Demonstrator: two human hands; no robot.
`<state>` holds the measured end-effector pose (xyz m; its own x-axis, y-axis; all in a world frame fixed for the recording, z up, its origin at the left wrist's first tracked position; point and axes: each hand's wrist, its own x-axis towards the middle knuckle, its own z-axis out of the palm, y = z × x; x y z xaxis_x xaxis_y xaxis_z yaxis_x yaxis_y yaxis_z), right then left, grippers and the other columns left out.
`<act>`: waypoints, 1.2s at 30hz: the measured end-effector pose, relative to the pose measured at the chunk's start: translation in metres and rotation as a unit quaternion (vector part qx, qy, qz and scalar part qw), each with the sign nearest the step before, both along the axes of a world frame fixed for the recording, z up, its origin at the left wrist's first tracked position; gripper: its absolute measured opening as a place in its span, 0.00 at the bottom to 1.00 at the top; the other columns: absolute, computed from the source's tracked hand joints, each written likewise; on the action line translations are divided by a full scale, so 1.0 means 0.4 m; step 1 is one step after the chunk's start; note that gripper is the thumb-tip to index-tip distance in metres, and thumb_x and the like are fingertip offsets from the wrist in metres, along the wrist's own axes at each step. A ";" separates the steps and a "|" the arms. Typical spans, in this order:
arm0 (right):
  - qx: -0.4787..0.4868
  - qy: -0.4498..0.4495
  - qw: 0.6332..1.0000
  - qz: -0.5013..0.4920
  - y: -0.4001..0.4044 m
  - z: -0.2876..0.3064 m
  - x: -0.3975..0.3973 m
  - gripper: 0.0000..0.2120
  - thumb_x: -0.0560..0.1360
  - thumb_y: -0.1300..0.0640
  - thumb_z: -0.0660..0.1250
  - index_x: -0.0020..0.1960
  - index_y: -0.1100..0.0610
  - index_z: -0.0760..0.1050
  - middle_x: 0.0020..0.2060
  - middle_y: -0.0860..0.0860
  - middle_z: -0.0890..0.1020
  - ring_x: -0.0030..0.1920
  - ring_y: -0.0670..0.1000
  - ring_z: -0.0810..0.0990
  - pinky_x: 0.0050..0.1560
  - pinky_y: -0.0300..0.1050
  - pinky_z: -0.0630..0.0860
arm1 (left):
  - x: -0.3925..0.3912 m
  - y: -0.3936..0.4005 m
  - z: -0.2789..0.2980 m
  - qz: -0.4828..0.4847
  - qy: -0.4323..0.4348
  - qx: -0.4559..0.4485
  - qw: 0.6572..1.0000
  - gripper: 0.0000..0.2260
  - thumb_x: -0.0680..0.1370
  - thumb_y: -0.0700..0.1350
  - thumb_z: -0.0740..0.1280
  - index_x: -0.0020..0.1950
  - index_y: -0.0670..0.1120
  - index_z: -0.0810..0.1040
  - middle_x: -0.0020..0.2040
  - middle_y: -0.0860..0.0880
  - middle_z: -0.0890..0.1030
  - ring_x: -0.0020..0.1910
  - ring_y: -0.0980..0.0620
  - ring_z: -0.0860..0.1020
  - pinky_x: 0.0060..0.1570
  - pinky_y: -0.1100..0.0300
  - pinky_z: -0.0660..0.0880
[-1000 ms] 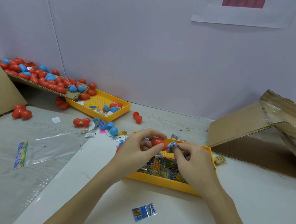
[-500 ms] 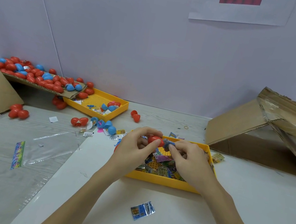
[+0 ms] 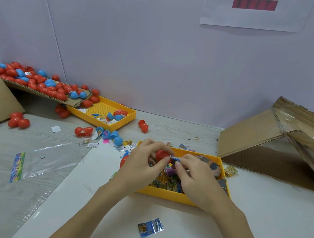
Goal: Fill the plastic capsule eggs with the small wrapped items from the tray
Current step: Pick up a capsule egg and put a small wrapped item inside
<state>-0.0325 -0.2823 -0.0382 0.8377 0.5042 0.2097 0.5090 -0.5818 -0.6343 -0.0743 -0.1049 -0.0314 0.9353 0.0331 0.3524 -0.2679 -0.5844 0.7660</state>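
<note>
Near the bottom centre, a small blue foil-wrapped packet (image 3: 150, 227) lies on the white desk (image 3: 258, 227). Above it, over the yellow plastic tray (image 3: 168, 194) of wrapped items, the left hand (image 3: 140, 165) grips a red plastic capsule egg (image 3: 161, 155); the right hand (image 3: 196, 176) pinches a blue wrapped item (image 3: 175, 158) against it. Red and blue eggs (image 3: 40, 84) are heaped at upper left.

Bare forearms, sleeveless to the frame edge; ring (image 3: 187, 170) on a right-hand finger

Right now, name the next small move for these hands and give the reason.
Probably push the blue wrapped item the rest of the way into the red capsule egg. The right hand pinches it at the egg's edge, the left hand grips the egg above the yellow tray.
</note>
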 end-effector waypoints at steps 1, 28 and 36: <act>0.010 -0.004 1.000 0.003 0.001 0.001 -0.002 0.15 0.85 0.50 0.58 0.44 0.49 0.80 0.44 0.47 0.77 0.46 0.46 0.75 0.47 0.44 0.71 | 0.001 0.000 0.000 0.005 0.002 -0.002 1.000 0.07 0.81 0.45 0.69 0.57 0.53 0.83 0.54 0.51 0.77 0.44 0.53 0.78 0.45 0.64 0.79; 0.279 0.062 0.957 -0.057 0.013 0.033 -0.011 0.04 0.80 0.57 0.70 0.49 0.57 0.82 0.40 0.50 0.85 0.41 0.45 0.82 0.43 0.36 0.77 | 0.003 0.011 0.027 -0.071 0.119 -0.356 0.924 0.16 0.75 0.52 0.71 0.59 0.45 0.84 0.43 0.43 0.84 0.40 0.48 0.83 0.42 0.60 0.80; 0.297 0.118 0.946 -0.060 0.002 0.037 -0.013 0.06 0.80 0.54 0.69 0.50 0.54 0.84 0.40 0.51 0.86 0.38 0.39 0.81 0.41 0.34 0.77 | 0.003 0.009 0.023 -0.030 0.092 -0.276 0.956 0.10 0.79 0.46 0.72 0.60 0.54 0.83 0.55 0.50 0.84 0.47 0.50 0.86 0.51 0.58 0.83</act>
<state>-0.0377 -0.2815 -0.0234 0.9401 0.2552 0.2261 0.2655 -0.1321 -0.9550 -0.0730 -0.1012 -0.0224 0.9859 0.1113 0.1251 -0.1185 -0.0647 0.9908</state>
